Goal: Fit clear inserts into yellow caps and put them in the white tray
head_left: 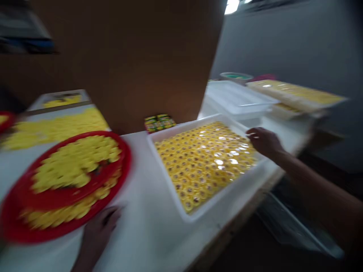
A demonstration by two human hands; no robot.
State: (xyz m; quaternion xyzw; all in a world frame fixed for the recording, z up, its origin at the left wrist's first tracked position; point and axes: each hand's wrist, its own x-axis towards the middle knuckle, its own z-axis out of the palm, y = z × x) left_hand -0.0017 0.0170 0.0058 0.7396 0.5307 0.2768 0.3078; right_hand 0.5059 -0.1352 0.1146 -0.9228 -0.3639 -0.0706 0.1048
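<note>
A white rectangular tray (pixel 170 189) lies on the table in front of me, filled with rows of small round yellow pieces (pixel 195 166) with dark centres. Bright glints spread over the right half of these pieces. At the tray's right rim is my right hand (pixel 263 141), its fingers pinched together; a small pale glint shows at the tips, but what they hold is unclear. My left hand (pixel 102 226) rests low on the left, beside a large red round tray (pixel 25 234). Its fingers look curled, somewhat blurred, with nothing visible in them. Stacked on that tray is another red tray (pixel 42 198) of yellow pieces (pixel 76 162).
Behind the white tray sit small patterned packs (pixel 159 122) against a brown panel (pixel 127 64). White plastic trays (pixel 238 96) and a stacked tray of yellow pieces (pixel 297 92) stand at the right rear. More yellow pieces (pixel 59 126) cover the left rear. The table edge (pixel 241 217) runs diagonally below.
</note>
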